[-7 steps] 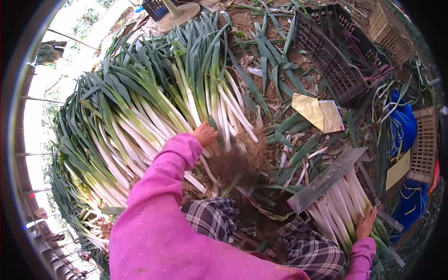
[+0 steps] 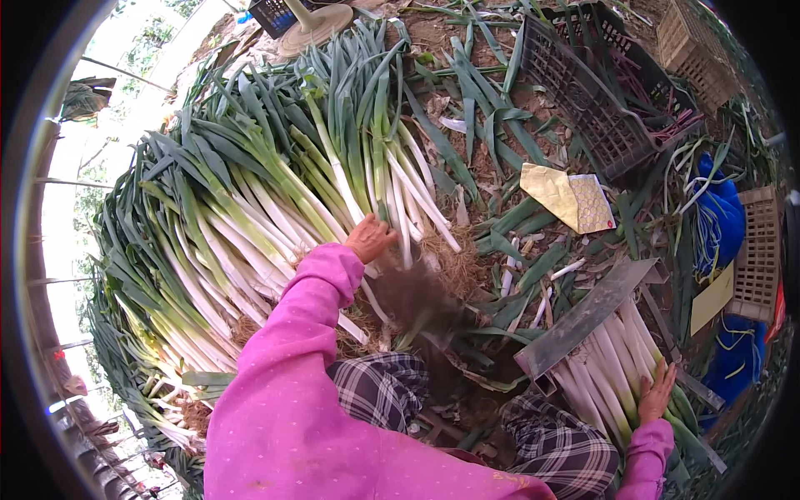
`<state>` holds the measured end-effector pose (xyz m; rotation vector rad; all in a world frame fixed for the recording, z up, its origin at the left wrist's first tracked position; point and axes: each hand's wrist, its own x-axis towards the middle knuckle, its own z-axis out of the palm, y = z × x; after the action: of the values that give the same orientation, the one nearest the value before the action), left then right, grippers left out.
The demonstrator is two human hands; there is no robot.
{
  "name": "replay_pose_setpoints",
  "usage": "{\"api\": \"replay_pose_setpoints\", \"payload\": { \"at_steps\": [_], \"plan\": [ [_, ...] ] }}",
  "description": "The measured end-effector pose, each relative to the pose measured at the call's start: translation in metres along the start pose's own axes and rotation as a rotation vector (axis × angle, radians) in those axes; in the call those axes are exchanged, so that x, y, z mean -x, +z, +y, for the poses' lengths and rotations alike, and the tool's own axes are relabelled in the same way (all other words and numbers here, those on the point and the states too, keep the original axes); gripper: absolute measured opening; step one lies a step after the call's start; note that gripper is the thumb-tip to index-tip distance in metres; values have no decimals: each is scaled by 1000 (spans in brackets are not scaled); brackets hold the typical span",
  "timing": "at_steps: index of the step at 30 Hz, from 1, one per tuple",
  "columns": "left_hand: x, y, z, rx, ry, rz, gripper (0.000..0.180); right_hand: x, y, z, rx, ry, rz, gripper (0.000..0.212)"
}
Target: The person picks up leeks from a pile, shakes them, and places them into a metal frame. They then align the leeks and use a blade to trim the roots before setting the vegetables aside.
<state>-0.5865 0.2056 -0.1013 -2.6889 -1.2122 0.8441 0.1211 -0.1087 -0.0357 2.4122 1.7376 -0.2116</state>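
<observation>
My left hand (image 2: 371, 239) is at the near edge of a broad pile of leeks (image 2: 271, 196), which lie with white stems and roots toward me and green leaves away. Its fingers curl round a leek among the stems, though the grip is partly hidden. At the lower right, my right hand (image 2: 657, 392) lies with fingers stretched over a bundle of leeks (image 2: 602, 367). That bundle rests in a metal frame with a flat cross plate (image 2: 587, 317). A dark, blurred patch covers part of the roots just beyond my knees.
A black plastic crate (image 2: 583, 108) lies tilted at the upper right, with a tan crate (image 2: 696, 54) beyond it. Yellow paper (image 2: 550, 196), cut leaves and blue string (image 2: 717, 221) lie on the ground. Another tan crate (image 2: 754, 254) stands at the right edge.
My left hand has shifted slightly up and to the right, and its sleeve has moved right with it. My right hand stays on the bundle.
</observation>
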Motion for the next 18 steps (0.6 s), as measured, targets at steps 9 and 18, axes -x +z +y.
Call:
{"api": "replay_pose_setpoints", "payload": {
  "at_steps": [9, 18],
  "plan": [
    [-7, -103, -17, 422, -41, 551, 28, -1, -6, -2, 25, 20, 26, 64],
    [2, 14, -9, -141, 404, 115, 42, 0, 1, -5, 25, 35, 47, 64]
  ]
}}
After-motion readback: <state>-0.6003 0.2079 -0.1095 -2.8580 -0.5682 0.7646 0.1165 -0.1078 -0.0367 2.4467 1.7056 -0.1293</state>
